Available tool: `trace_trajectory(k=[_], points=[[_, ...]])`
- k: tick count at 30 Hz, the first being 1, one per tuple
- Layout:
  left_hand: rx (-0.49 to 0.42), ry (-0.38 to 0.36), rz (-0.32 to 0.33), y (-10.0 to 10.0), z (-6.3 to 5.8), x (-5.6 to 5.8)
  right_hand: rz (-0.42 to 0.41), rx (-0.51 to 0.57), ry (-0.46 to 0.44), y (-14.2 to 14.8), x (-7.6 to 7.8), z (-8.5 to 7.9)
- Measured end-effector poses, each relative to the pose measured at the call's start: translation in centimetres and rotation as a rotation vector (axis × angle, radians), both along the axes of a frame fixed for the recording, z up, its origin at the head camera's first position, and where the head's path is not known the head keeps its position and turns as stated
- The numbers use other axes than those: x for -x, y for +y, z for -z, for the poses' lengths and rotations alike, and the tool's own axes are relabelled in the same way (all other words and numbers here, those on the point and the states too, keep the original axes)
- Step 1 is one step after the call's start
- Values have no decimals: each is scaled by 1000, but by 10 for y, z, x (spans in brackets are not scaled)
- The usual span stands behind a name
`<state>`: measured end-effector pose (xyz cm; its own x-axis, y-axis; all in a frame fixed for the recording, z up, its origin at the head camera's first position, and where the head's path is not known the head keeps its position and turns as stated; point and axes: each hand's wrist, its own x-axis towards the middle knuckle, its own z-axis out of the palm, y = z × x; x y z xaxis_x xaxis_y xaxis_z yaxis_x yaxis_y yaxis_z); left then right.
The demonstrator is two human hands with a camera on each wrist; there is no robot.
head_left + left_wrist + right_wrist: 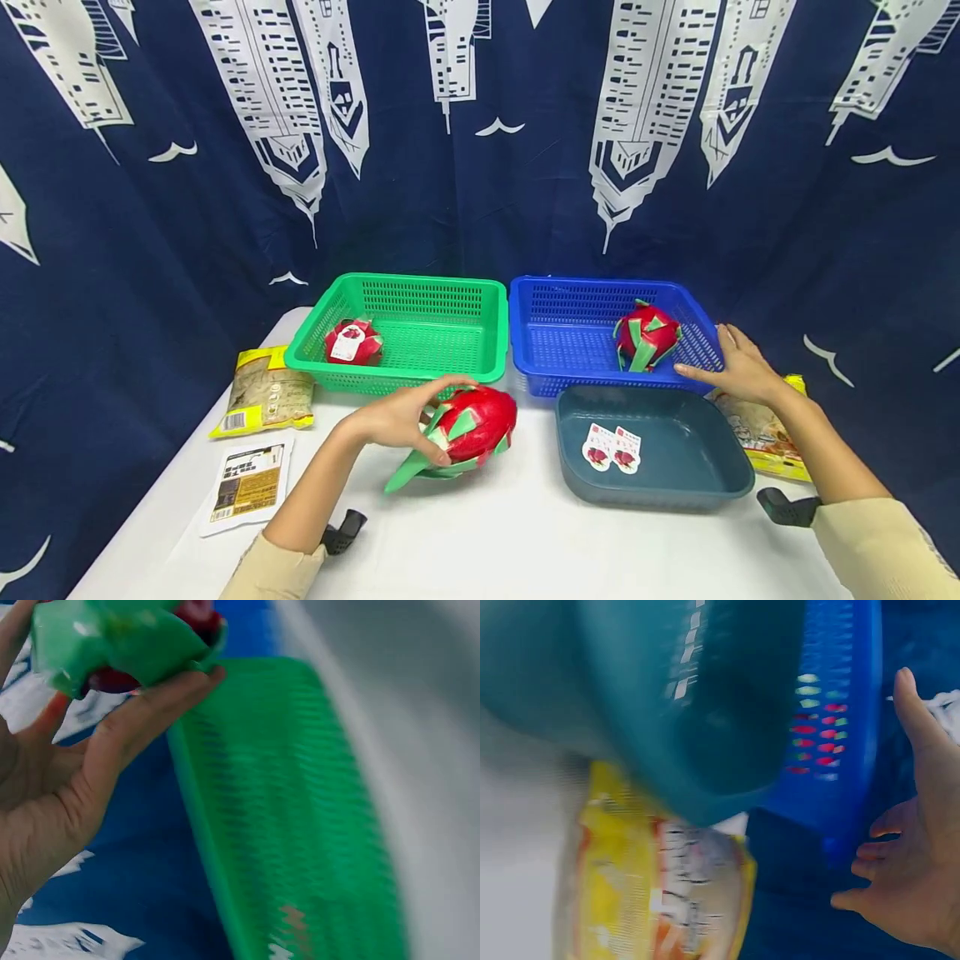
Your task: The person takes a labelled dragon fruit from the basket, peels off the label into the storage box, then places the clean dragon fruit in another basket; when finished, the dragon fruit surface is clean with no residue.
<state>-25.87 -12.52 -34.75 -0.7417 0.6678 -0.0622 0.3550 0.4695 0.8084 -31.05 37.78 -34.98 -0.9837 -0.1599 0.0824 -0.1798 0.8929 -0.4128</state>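
My left hand [408,423] grips a large red dragon fruit [483,421] with green scales, fingers over its top and thumb on the near side. It is in front of the green basket [495,292]; the left wrist view shows the fruit's green scales [112,637] between thumb and fingers. My right hand [738,367] is at the right end of the blue basket [532,367], thumb and fingers spread apart, thumb over the rim. Inside the blue basket sits another dragon fruit [648,336]. A smaller dragon fruit [367,350] carrying a white tag [347,342] lies in the green basket.
A dark teal basin [675,442] in front of the blue basket holds two white tags [598,447] with fruit pictures. Yellow food bags lie at left [273,392] and right [772,429]. A white packet [247,483] lies at the left edge. Behind hangs a navy curtain [480,208].
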Motion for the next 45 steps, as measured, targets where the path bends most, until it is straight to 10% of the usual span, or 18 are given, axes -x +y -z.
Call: trace_trajectory(k=[6, 12, 17, 24, 31, 36, 41, 45], points=[[-243, 46, -203, 59, -48, 36, -19, 140, -92, 6, 5, 17], [-407, 273, -458, 135, -47, 100, 7, 187, -108, 8, 5, 22], [-332, 346, -588, 183, -18, 143, 29, 177, -104, 7, 7, 28], [-94, 229, -600, 216, 40, 182, 54, 187, -103, 6, 7, 32], [94, -34, -541, 238, 96, 244, 77, 179, -100, 5, 5, 28], [7, -240, -495, 250, 139, 290, 83, 181, -93, 3, 4, 29], [-112, -302, -480, 248, 137, 287, 94, 178, -90, 5, 3, 31], [-16, -230, -471, 238, 89, 242, 97, 169, -77, 7, 3, 30]])
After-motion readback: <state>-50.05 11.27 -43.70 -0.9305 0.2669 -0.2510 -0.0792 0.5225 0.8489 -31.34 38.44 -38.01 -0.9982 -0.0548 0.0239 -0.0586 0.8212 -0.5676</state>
